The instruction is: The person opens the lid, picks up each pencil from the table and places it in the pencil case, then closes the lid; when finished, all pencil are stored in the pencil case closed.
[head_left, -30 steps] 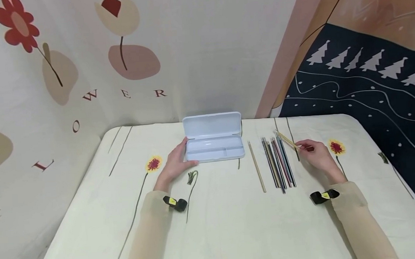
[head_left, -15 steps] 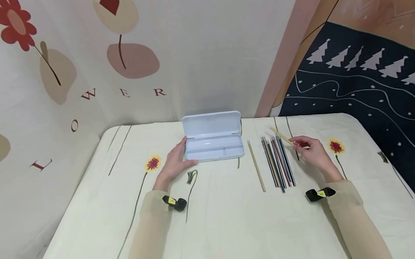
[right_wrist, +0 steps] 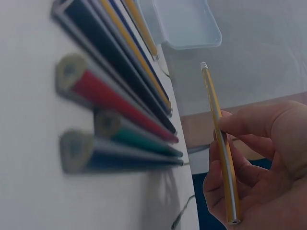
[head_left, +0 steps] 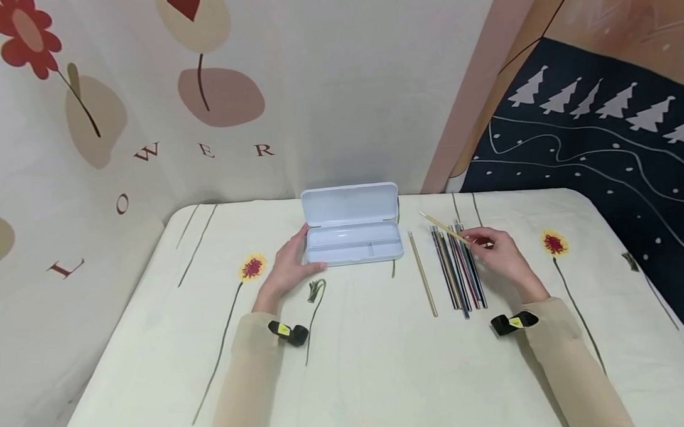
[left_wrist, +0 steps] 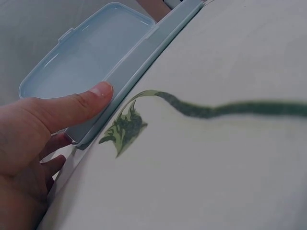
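Note:
A pale blue pencil case [head_left: 352, 262] lies with its lid up at the back middle of the table; its compartments hold nothing visible. My left hand [head_left: 286, 267] grips its left end, the thumb [left_wrist: 98, 93] pressed on the front edge and other fingers round the end, partly hidden. Between thumb and fingertips, my right hand [head_left: 500, 253] pinches a yellow pencil [right_wrist: 214, 98], held above the row of pencils [head_left: 463, 278] and slanting up-left toward the case. In the right wrist view, red, green and blue pencils [right_wrist: 115, 155] lie blurred and close.
A single yellow pencil [head_left: 423, 276] lies apart, between the case and the row. The white tablecloth [head_left: 381, 369] bears printed flowers and stems. Directly behind the case hangs a printed curtain [head_left: 344, 113], with a dark tree-patterned cloth [head_left: 588, 142] to the right.
My right hand has moved left with the yellow pencil, from beside the row to over its right part. The left hand and the case have stayed in place.

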### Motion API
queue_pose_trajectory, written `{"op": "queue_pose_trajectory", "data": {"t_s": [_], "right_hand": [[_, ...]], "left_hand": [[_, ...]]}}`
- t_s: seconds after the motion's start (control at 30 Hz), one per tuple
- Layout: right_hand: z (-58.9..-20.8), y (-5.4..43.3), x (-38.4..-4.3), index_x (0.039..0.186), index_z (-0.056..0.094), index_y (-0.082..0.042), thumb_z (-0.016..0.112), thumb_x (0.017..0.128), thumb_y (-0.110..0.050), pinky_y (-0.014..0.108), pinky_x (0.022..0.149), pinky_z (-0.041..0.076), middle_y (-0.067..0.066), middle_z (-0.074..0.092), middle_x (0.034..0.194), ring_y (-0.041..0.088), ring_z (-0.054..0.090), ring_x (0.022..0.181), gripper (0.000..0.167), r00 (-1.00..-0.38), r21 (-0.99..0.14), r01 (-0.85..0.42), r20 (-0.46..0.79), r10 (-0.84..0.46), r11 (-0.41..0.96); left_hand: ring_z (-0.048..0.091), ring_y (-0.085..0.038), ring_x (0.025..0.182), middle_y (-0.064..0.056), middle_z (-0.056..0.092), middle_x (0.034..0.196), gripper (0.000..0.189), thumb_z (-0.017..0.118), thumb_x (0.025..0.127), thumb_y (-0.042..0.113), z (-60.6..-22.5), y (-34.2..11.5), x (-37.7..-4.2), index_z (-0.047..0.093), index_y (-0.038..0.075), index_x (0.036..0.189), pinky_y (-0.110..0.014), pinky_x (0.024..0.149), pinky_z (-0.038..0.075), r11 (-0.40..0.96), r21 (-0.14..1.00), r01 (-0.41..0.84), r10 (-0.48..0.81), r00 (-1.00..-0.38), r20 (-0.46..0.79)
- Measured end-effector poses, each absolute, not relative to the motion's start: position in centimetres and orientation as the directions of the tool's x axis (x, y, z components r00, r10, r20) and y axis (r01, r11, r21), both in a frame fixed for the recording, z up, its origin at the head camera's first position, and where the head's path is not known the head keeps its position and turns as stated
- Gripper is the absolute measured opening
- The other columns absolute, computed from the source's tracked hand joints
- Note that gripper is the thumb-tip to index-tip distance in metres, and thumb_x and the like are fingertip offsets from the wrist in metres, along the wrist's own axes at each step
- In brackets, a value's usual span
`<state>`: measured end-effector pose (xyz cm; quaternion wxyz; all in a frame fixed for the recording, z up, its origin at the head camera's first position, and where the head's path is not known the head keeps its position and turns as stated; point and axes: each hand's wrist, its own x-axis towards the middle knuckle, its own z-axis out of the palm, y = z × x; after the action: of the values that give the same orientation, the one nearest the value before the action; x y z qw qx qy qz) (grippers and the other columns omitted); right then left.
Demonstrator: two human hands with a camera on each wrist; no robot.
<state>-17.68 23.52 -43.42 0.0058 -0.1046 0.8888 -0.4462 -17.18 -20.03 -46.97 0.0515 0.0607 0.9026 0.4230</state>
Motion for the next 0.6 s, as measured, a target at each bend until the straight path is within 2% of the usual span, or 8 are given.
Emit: {"op": "queue_pose_trajectory", "data": {"t_s": [0.17,0.43,0.6], "right_hand": [[-43.5,22.5,-18.0,0.117,0.067,0.002,0.058,0.095,-0.003,0.024,0.068,0.046,0.020,0.065,0.109,0.026,0.055,0.092,0.024,-0.973,-0.797,-0.186,0.068,-0.220,0.575],[-43.7,20.8,-18.5,0.115,0.067,0.004,0.059,0.093,0.003,0.022,0.060,0.045,0.021,0.064,0.107,0.024,0.055,0.083,0.024,-0.958,-0.817,-0.231,0.096,-0.270,0.529],[-44.0,19.7,-19.0,0.114,0.069,0.003,0.059,0.092,0.004,0.022,0.061,0.045,0.019,0.066,0.108,0.021,0.054,0.080,0.024,-0.945,-0.808,-0.267,0.114,-0.305,0.525]], "left_hand": [[0.017,-0.037,0.142,-0.016,0.022,0.157,0.102,0.080,0.079,0.027,-46.8,-20.0,-17.1,0.015,0.012,0.156,-0.053,0.114,0.011,0.639,0.767,0.054,0.147,-0.988,-0.053],[0.018,-0.037,0.142,-0.016,0.023,0.157,0.103,0.080,0.078,0.029,-46.8,-20.0,-17.1,0.015,0.012,0.156,-0.053,0.114,0.012,0.644,0.762,0.063,0.151,-0.987,-0.047],[0.019,-0.037,0.142,-0.016,0.024,0.156,0.102,0.080,0.078,0.029,-46.8,-20.0,-17.0,0.016,0.012,0.156,-0.053,0.114,0.012,0.643,0.763,0.065,0.151,-0.988,-0.043]]}}
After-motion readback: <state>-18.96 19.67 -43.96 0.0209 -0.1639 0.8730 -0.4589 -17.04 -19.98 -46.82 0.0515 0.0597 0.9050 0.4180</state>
